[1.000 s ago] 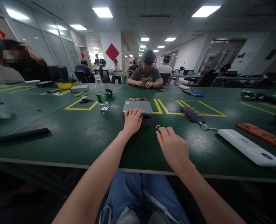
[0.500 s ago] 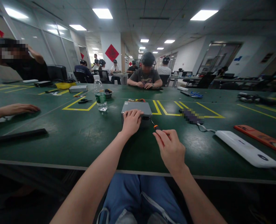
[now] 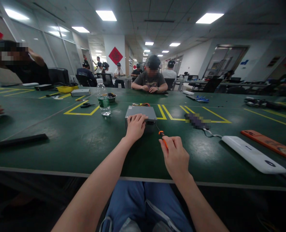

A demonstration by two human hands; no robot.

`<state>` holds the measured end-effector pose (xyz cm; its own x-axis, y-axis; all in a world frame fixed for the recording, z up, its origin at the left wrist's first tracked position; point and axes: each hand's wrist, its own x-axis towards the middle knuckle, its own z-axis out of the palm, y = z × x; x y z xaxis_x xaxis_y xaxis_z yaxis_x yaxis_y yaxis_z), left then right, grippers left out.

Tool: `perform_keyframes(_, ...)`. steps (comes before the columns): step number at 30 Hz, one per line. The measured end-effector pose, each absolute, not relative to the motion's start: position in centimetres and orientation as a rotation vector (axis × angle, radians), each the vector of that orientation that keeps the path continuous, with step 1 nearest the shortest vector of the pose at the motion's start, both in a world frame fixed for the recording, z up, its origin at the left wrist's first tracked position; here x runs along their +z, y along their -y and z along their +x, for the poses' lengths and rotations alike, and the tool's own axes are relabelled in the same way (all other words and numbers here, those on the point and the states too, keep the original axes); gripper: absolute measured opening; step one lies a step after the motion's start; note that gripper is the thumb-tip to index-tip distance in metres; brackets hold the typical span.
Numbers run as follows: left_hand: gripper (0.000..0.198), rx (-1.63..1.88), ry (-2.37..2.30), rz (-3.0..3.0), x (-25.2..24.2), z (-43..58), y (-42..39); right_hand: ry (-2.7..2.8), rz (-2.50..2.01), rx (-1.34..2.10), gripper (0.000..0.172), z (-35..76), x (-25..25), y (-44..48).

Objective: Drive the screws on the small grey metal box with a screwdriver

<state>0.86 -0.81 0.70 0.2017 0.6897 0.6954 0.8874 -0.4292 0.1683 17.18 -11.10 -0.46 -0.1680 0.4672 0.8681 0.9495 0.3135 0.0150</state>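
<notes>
A grey metal power supply unit (image 3: 144,111) sits on the green table, with coloured wires (image 3: 143,104) showing behind it. My left hand (image 3: 136,126) grips its top near the front edge, fingers together over the cover. Closed around the handle of an orange and black screwdriver (image 3: 161,132) is my right hand (image 3: 175,156). The screwdriver's thin shaft points up and left to the unit's front right corner. Whether its tip sits in a screw is too small to tell.
Left of the unit stand a water bottle (image 3: 103,98) and a small metal bowl (image 3: 112,97). A black bar (image 3: 18,141) lies at the left. To the right are a white power bank (image 3: 252,154) and an orange phone case (image 3: 270,143). A person (image 3: 150,79) sits opposite.
My right hand has turned slightly and dropped a little, so more of the orange handle shows. My left hand keeps its place on the unit. Another person's hand at the left has drawn back.
</notes>
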Motion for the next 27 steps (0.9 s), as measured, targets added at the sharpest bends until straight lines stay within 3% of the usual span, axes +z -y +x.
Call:
perform_keyframes(7,0.028,-1.044,1.513,-2.219,0.66,0.89,0.8,1.773,-1.215,-0.586,0.017,16.84,-0.65,11.08)
perform_keyframes(13,0.028,-1.057,1.505,-2.205,0.6,0.91,0.76,1.763,-1.316,-0.748,0.015,17.05,-0.61,11.03)
perform_keyframes(19,0.028,-1.057,1.5,-2.206,0.67,0.93,0.84,1.752,-1.241,-0.598,0.017,16.87,-0.44,11.27)
perform_keyframes(27,0.029,-1.043,1.508,-2.21,0.69,0.93,0.84,1.761,-1.303,-0.757,0.014,17.07,-0.41,11.01)
